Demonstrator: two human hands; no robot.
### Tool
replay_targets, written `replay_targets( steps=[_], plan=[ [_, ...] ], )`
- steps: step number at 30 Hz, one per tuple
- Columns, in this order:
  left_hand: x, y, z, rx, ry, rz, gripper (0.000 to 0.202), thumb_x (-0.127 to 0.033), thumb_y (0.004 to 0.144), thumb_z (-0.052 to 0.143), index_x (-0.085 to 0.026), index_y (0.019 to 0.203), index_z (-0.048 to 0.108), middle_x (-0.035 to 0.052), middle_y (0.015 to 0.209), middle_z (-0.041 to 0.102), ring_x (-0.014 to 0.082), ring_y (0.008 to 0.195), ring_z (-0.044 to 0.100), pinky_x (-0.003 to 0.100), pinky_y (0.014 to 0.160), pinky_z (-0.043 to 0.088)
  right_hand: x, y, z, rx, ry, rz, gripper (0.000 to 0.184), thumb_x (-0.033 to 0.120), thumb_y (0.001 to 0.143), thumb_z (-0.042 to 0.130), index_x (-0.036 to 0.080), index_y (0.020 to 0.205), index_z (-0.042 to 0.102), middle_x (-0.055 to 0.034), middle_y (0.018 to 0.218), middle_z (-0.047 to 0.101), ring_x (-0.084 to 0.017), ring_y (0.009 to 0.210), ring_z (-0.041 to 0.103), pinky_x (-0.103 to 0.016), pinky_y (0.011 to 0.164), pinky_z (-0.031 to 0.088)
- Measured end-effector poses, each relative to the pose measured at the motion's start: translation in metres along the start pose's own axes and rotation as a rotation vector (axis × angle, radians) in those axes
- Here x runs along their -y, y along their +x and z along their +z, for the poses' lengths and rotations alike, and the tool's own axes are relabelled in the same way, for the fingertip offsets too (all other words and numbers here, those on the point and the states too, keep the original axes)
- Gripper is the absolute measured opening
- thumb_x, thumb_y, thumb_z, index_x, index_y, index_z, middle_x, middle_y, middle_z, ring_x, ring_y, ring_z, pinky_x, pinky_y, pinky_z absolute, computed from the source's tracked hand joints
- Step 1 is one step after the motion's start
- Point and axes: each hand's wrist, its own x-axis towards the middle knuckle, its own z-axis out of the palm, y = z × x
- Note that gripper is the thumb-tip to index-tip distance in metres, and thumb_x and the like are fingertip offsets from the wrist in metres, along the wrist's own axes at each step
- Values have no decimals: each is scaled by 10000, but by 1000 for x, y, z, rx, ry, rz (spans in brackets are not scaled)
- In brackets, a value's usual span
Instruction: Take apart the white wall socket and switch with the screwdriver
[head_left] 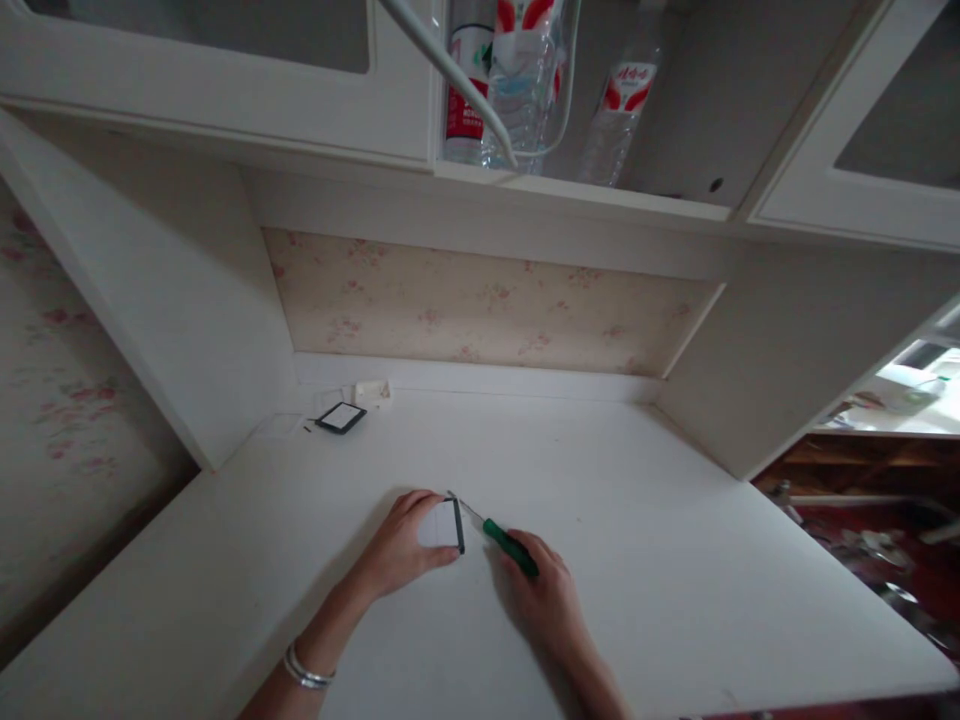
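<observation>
My left hand (405,545) grips a small flat device with a dark rim (459,528) between thumb and fingers, over the white tabletop. Much of the device is hidden behind the hand or blends with the white surface. In my right hand (547,590) is a screwdriver with a green handle (510,547). Its thin metal shaft points up and left, with the tip close to the device's upper right corner; I cannot tell whether it touches. A silver bracelet (306,670) circles my left wrist.
At the back left lie a black-framed flat panel (341,417) and a small white box-like part (373,392). White side panels flank the tabletop (645,600). Overhead, a cabinet shelf holds plastic bottles (622,110), with a pale curved rod (457,80) hanging in front.
</observation>
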Motion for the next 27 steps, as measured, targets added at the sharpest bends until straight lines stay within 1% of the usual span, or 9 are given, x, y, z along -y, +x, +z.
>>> replay_targets(
  steps=[2, 5, 7, 9, 11, 13, 16, 22, 27],
  plan=[
    [-3, -1, -4, 13, -10, 16, 659, -426, 637, 791, -288, 1237, 555, 64, 1264, 548, 284, 1191, 477, 430, 1045, 376, 3, 5, 1, -117, 201, 107, 302, 407, 837, 592, 202, 1057, 626, -82, 1001, 689, -232, 925, 651, -385, 837, 530],
    [-8, -3, -8, 50, -9, 18, 721, -414, 607, 811, -294, 1263, 537, 64, 1282, 530, 287, 1204, 460, 424, 1051, 369, 14, 16, 0, -365, 570, 249, 394, 432, 786, 661, 218, 1093, 539, -46, 989, 654, -214, 866, 669, -406, 788, 562],
    [-10, -4, -9, 71, -2, 11, 755, -407, 593, 819, -299, 1281, 526, 66, 1298, 513, 287, 1217, 445, 418, 1059, 361, 26, 25, -6, -491, 798, 273, 435, 411, 770, 688, 252, 1123, 489, -12, 1012, 610, -204, 890, 669, -431, 785, 572],
    [-11, -5, -9, 70, 2, 0, 762, -400, 588, 821, -300, 1282, 524, 66, 1301, 503, 284, 1215, 442, 417, 1062, 357, 40, 34, -15, -568, 905, 269, 446, 385, 754, 710, 266, 1114, 476, 15, 961, 588, -191, 887, 662, -448, 765, 582],
    [-10, -6, -8, 67, 2, -3, 756, -400, 585, 824, -291, 1273, 529, 66, 1295, 501, 280, 1208, 443, 413, 1060, 358, 52, 41, -23, -580, 922, 269, 461, 375, 746, 719, 270, 1115, 464, 23, 906, 591, -186, 843, 659, -458, 708, 595],
    [-10, -6, -7, 67, -2, 8, 747, -397, 584, 826, -276, 1262, 534, 70, 1281, 506, 275, 1202, 442, 406, 1057, 358, 61, 45, -29, -575, 890, 255, 467, 376, 750, 716, 270, 1123, 455, 19, 885, 598, -182, 809, 653, -441, 653, 603],
    [-8, -5, -6, 71, -11, 30, 742, -402, 577, 831, -250, 1242, 539, 82, 1258, 516, 275, 1191, 445, 403, 1054, 358, 69, 45, -29, -561, 812, 207, 469, 374, 757, 709, 264, 1129, 445, 7, 919, 591, -169, 797, 648, -406, 632, 609],
    [-7, -5, -3, 54, -9, 26, 752, -407, 563, 835, -243, 1232, 535, 84, 1254, 519, 288, 1191, 446, 412, 1045, 360, 72, 38, -19, -480, 682, 186, 459, 388, 750, 708, 241, 1099, 448, -4, 934, 574, -141, 710, 632, -356, 585, 616],
    [-6, -6, -2, 45, -13, 26, 743, -402, 567, 830, -242, 1228, 533, 80, 1259, 518, 294, 1196, 446, 419, 1044, 362, 68, 35, -18, -432, 585, 171, 454, 420, 757, 689, 231, 1099, 457, -17, 935, 573, -150, 711, 641, -339, 587, 613]
  ],
)
